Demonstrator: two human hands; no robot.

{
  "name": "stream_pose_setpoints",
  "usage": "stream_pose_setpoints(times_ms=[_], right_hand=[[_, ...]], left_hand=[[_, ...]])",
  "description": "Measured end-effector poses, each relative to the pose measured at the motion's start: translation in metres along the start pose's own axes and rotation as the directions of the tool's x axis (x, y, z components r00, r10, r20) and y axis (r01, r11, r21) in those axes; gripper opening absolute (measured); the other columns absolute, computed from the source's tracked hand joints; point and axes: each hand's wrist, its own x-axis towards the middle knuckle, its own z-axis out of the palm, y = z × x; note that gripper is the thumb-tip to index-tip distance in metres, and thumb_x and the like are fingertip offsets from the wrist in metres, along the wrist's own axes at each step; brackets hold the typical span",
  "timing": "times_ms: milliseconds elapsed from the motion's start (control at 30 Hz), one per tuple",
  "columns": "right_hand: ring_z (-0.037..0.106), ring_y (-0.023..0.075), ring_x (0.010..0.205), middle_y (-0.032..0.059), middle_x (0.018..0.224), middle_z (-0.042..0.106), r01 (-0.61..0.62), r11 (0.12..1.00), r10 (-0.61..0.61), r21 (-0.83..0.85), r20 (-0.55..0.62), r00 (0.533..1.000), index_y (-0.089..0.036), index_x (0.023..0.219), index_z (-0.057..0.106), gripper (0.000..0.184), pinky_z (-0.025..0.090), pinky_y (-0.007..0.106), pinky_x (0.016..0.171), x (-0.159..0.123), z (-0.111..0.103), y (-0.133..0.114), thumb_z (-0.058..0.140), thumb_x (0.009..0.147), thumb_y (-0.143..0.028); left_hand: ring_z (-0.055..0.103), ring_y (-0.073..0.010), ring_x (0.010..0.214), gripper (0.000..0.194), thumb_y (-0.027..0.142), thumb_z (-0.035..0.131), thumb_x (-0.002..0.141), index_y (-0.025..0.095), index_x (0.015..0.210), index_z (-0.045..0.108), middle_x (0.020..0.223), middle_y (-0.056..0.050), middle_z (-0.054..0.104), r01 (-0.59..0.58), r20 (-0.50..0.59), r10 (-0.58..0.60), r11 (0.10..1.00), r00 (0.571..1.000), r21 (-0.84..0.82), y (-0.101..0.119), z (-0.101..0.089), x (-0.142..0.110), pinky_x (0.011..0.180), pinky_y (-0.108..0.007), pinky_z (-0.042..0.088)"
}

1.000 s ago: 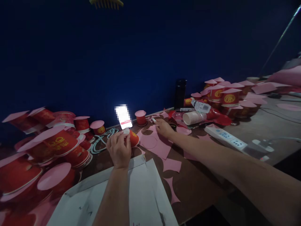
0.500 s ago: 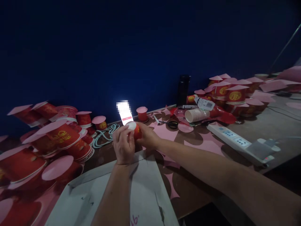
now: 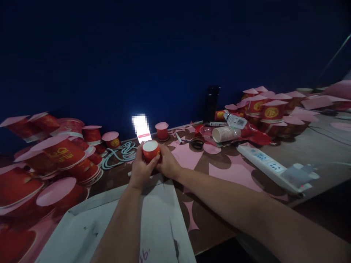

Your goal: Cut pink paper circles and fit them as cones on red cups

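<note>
Between both hands is a red paper cup with a white circular face turned up toward me; whether that is its base or its inside I cannot tell. My left hand wraps its left side, thumb across the front. My right hand grips its right side, with some fingers hidden behind it. Just beyond the cup a lit phone leans upright. A red cup topped by a pink disc stands to the right of the phone, and a coiled pale cord lies to the left.
Red cups with pink discs crowd the left, more the far right. Scissors, a stack of paper cups, a black bottle, a power strip and pink paper scraps lie rightward. A white box is in front.
The cup has tipped from lying toward the left to more upright, its white face now upward. My left hand has shifted from over that face to the cup's side. The view has shifted slightly.
</note>
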Motion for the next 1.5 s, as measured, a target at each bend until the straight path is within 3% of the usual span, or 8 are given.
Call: stream_pose_setpoints(times_ms=[133, 433, 567, 667, 867, 1133, 1333, 1500], right_hand=[[0.057, 0.0238, 0.104, 0.0070, 0.117, 0.061, 0.035, 0.995, -0.028, -0.097, 0.069, 0.997, -0.021, 0.132, 0.046, 0.067, 0.045, 0.038, 0.094, -0.001, -0.006, -0.002, 0.066, 0.068, -0.016], [0.050, 0.0238, 0.116, 0.0136, 0.127, 0.053, 0.053, 0.934, 0.001, -0.352, 0.152, 0.988, -0.015, 0.136, 0.042, 0.062, 0.041, 0.040, 0.101, -0.011, 0.001, 0.015, 0.058, 0.076, -0.018], [0.055, 0.0204, 0.105, 0.0093, 0.116, 0.061, 0.019, 0.932, 0.008, -0.361, 0.073, 0.997, -0.018, 0.120, 0.058, 0.035, 0.045, 0.036, 0.094, -0.006, -0.004, 0.014, 0.051, 0.086, -0.024], [0.057, 0.0191, 0.102, 0.0095, 0.109, 0.064, -0.028, 0.936, 0.015, -0.351, -0.040, 0.999, -0.016, 0.112, 0.062, 0.028, 0.046, 0.034, 0.091, 0.000, -0.013, 0.017, 0.045, 0.090, -0.021], [0.057, 0.0188, 0.102, 0.0087, 0.108, 0.067, 0.145, 0.922, -0.116, -0.358, 0.102, 0.988, -0.018, 0.111, 0.065, 0.027, 0.044, 0.035, 0.093, -0.003, -0.009, 0.011, 0.045, 0.093, -0.023], [0.058, 0.0193, 0.095, 0.0095, 0.105, 0.067, 0.344, 0.845, -0.225, -0.410, 0.310, 0.924, -0.020, 0.114, 0.064, 0.028, 0.047, 0.033, 0.084, -0.010, 0.016, 0.003, 0.048, 0.092, -0.025], [0.057, 0.0197, 0.092, 0.0092, 0.101, 0.067, 0.421, 0.750, -0.183, -0.510, 0.452, 0.873, -0.020, 0.109, 0.067, 0.025, 0.045, 0.033, 0.081, 0.001, 0.024, 0.006, 0.051, 0.091, -0.029], [0.058, 0.0250, 0.097, 0.0100, 0.103, 0.067, 0.386, 0.615, 0.049, -0.688, 0.521, 0.852, -0.018, 0.107, 0.065, 0.034, 0.045, 0.037, 0.078, 0.018, 0.043, -0.007, 0.056, 0.087, -0.043]], left_hand=[[0.061, -0.0241, 0.104, 0.059, 0.043, 0.072, 0.070, 0.016, 0.120, 0.054, 0.112, -0.010, 0.063, 0.040, 0.031, -0.042, 0.998, 0.999, 0.044, 0.000, 0.003, -0.001, 0.095, -0.040, 0.046], [0.056, -0.0260, 0.110, 0.064, 0.043, 0.073, 0.067, 0.014, 0.120, 0.050, 0.116, -0.012, 0.057, 0.046, -0.409, 0.066, 0.965, 0.910, 0.258, 0.004, -0.008, 0.002, 0.098, -0.043, 0.044], [0.056, -0.0277, 0.111, 0.064, 0.041, 0.073, 0.067, 0.011, 0.118, 0.049, 0.119, -0.016, 0.057, 0.099, -0.597, 0.090, 0.956, 0.797, 0.276, 0.003, -0.025, 0.007, 0.099, -0.044, 0.043], [0.055, -0.0277, 0.115, 0.063, 0.042, 0.066, 0.075, 0.006, 0.122, 0.044, 0.126, -0.022, 0.054, 0.141, -0.766, 0.091, 0.962, 0.636, 0.232, -0.006, -0.043, 0.013, 0.102, -0.044, 0.041], [0.060, -0.0288, 0.110, 0.055, 0.050, 0.058, 0.080, 0.010, 0.116, 0.049, 0.122, -0.020, 0.059, 0.383, -0.862, -0.246, 0.921, 0.443, -0.066, -0.026, -0.056, 0.016, 0.096, -0.044, 0.047], [0.059, -0.0281, 0.112, 0.062, 0.056, 0.051, 0.082, 0.009, 0.121, 0.044, 0.124, -0.022, 0.056, 0.327, -0.760, -0.291, 0.939, 0.581, -0.110, -0.031, -0.043, 0.015, 0.097, -0.044, 0.046], [0.054, -0.0316, 0.118, 0.064, 0.060, 0.048, 0.082, 0.010, 0.122, 0.043, 0.126, -0.024, 0.053, 0.415, -0.758, -0.354, 0.902, 0.548, -0.121, -0.035, -0.047, 0.015, 0.101, -0.049, 0.040], [0.058, -0.0309, 0.112, 0.058, 0.055, 0.052, 0.081, 0.010, 0.117, 0.046, 0.121, -0.023, 0.057, 0.374, -0.756, -0.325, 0.920, 0.569, -0.114, -0.035, -0.048, 0.015, 0.097, -0.047, 0.045]])
